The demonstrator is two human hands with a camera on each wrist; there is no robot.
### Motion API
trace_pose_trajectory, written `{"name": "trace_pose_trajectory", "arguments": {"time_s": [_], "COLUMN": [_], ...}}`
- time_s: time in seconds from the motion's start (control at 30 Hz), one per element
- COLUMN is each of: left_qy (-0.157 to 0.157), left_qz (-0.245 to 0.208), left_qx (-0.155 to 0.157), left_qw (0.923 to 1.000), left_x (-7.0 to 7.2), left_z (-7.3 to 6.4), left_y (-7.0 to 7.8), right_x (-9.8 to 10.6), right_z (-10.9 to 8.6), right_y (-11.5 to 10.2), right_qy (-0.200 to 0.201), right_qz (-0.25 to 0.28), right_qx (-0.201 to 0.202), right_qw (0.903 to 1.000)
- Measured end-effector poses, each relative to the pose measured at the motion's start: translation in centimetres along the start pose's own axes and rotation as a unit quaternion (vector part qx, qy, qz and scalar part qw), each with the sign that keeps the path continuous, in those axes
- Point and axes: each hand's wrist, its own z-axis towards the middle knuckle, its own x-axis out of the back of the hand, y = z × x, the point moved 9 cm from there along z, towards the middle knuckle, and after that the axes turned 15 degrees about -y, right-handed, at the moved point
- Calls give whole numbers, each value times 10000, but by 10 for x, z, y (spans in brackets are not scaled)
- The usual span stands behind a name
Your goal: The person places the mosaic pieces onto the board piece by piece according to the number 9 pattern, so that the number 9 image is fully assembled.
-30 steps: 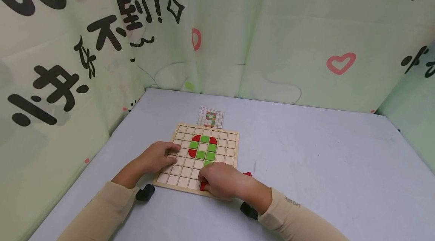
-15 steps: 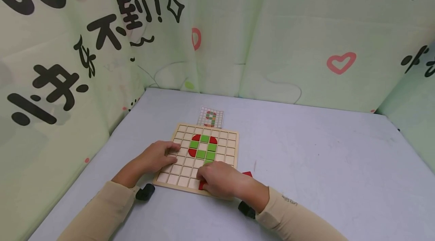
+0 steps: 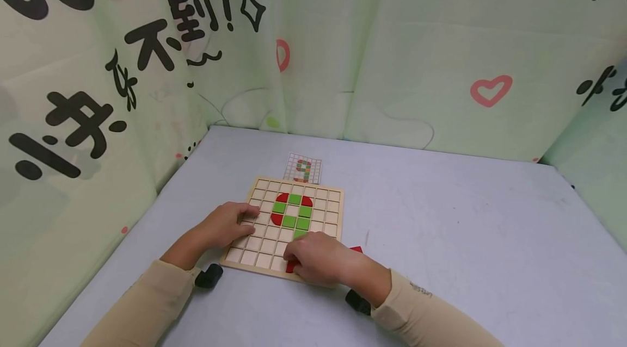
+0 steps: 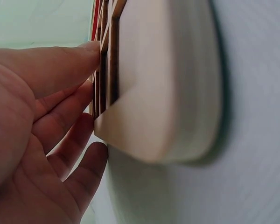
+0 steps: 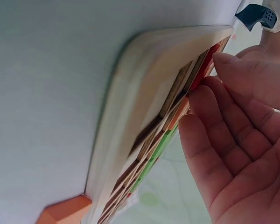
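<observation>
A wooden grid board (image 3: 264, 246) lies on the table. Green tiles (image 3: 289, 222) and red rounded tiles (image 3: 277, 219) form a loop in its middle, with more green running down beside my right hand. My left hand (image 3: 227, 226) rests on the board's left side, thumb and fingers spread over the rim; in the left wrist view its fingertips (image 4: 95, 154) touch the frame. At the near edge my right hand (image 3: 315, 257) bends over a red tile (image 3: 291, 266), pinching it at a cell. In the right wrist view this red tile (image 5: 203, 70) shows between thumb and fingers. The palm covers nearby cells.
A printed pattern card (image 3: 303, 167) with a similar figure lies behind the board, partly under its far edge. Another red piece (image 3: 356, 249) lies on the table right of the board, partly behind the right wrist. A printed curtain (image 3: 392, 64) encloses the table.
My right hand shifts very slightly left and stays at the red tile by the near edge. The left hand and board stay in place.
</observation>
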Motion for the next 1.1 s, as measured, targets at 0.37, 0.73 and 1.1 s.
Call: {"name": "trace_pose_trajectory", "arguments": {"time_s": [0.37, 0.73, 1.1], "left_qy": [-1, -20, 46], "left_qz": [40, -21, -3], "left_qx": [-6, 8, -21], "left_qw": [10000, 10000, 10000], "left_x": [0, -1, 0], "left_z": [0, 0, 0], "left_y": [0, -1, -1], "right_x": [-1, 1, 15], "right_z": [-1, -3, -30], "right_y": [3, 8, 42], "right_qy": [-133, -200, -21], "right_qz": [157, 335, 728], "right_qx": [15, 58, -475], "right_qw": [9998, 9992, 9962]}}
